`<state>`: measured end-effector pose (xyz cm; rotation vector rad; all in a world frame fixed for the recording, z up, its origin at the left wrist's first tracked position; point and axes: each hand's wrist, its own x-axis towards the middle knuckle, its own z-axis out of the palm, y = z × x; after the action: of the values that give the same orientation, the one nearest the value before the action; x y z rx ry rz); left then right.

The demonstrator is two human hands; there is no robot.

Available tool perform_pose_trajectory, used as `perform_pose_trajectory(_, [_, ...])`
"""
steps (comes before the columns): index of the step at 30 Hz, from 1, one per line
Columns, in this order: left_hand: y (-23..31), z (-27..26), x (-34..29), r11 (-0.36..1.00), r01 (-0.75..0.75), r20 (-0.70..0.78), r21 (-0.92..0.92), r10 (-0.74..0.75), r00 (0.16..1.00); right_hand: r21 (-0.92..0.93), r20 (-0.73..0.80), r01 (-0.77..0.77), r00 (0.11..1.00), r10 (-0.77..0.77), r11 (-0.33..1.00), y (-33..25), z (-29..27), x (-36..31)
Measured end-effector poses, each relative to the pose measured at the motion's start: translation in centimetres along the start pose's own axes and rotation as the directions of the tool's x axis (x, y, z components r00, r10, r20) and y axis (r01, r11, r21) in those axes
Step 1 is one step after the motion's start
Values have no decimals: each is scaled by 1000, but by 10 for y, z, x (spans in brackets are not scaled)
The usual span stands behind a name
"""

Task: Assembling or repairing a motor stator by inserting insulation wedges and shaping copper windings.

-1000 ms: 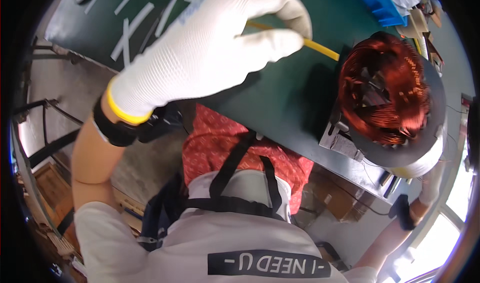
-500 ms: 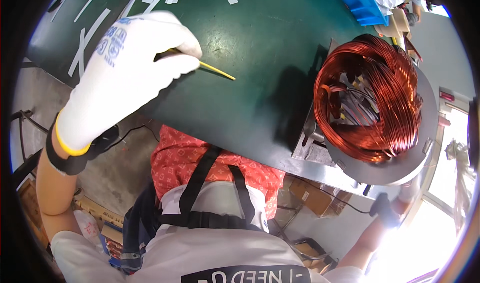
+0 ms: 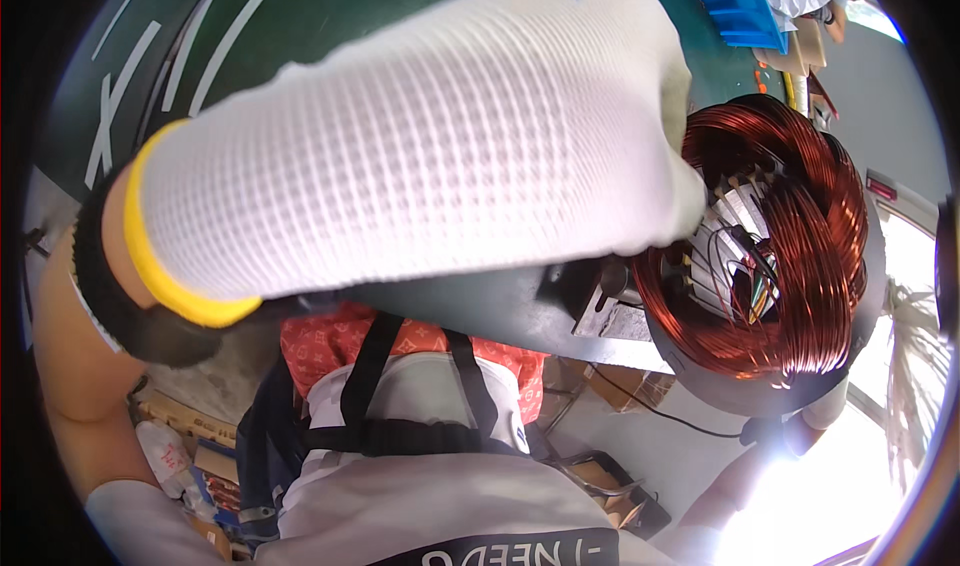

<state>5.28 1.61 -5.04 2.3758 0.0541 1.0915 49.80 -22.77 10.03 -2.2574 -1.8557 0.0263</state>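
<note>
One copper coil (image 3: pixel 815 276) sits at the right end of the green counter (image 3: pixel 350 16), by its near edge; it forms a thick ring whose open bore faces up toward the head, leaning slightly to the person's left; the axis of the bore runs roughly along the line of sight, and the ring's longer visible span runs from the far side down to the near right; inside it show a silvery slotted core (image 3: pixel 715 256) and a tangle of thin leads, too many to count; one grey disc (image 3: pixel 765 394) rims it at the near side.

Two gloved hands are in view; the left hand (image 3: pixel 600 131) reaches across to the coil's left side, its fingers mostly hidden, so I cannot tell whether they pinch anything; the right hand (image 3: pixel 828 406) is largely hidden below the disc's near right edge, and its grip cannot be told either.

One blue bin (image 3: pixel 735 6) stands beyond the coil; at least five white strips (image 3: pixel 232 48) lie at far left, some crossing; one metal bracket (image 3: pixel 625 316) sits just left of the coil.
</note>
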Motion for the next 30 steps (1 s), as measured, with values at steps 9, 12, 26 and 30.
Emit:
perform_pose_trajectory(9, [33,15,23,323,806,298,-495,-809,507,44,-7,-109,994,110,993,-33,11,-16])
perform_pose_trajectory(12, [27,22,21,316,808,329,-498,-793,513,64,-3,-145,989,146,987,-24,7,-17])
perform_pose_trajectory(26, [0,21,16,730,654,197,-199,-624,756,-134,326,-135,930,172,982,37,-28,5])
perform_pose_trajectory(30, [-17,26,17,856,508,167,-96,-489,856,-185,361,-216,893,270,959,-10,-29,12])
